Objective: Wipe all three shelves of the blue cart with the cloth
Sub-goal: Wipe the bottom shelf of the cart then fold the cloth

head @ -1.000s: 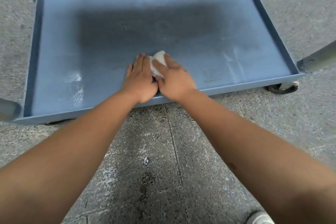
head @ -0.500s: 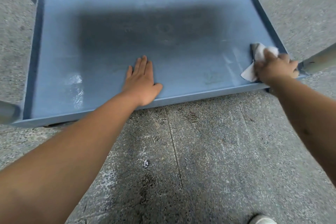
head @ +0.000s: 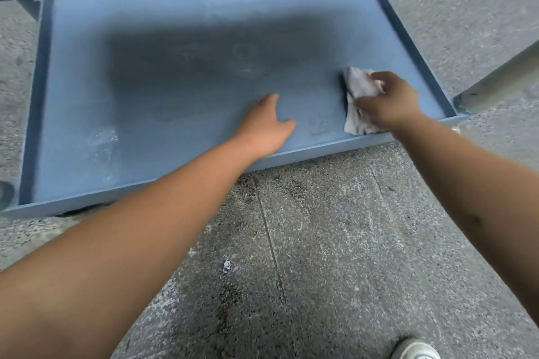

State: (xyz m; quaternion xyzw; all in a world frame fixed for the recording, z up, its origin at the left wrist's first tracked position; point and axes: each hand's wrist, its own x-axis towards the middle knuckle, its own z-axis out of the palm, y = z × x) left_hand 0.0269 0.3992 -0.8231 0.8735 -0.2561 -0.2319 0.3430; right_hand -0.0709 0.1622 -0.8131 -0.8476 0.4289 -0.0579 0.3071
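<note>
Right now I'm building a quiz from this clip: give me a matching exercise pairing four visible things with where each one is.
Things:
1. left hand
2. cloth
3. shoe
4. whitish smear

Places:
A. bottom right, on the floor
B. bunched under the right hand
C. open, at the shelf's front middle
D. shelf's front left

Pairs: 1-C, 2-B, 3-A, 4-D

— What's on the bottom shelf of the blue cart?
— A right hand pressing a crumpled white cloth near the right rim; the left hand lies flat mid-shelf.
— And below?
— Speckled grey floor, a white shoe at the edge.
</note>
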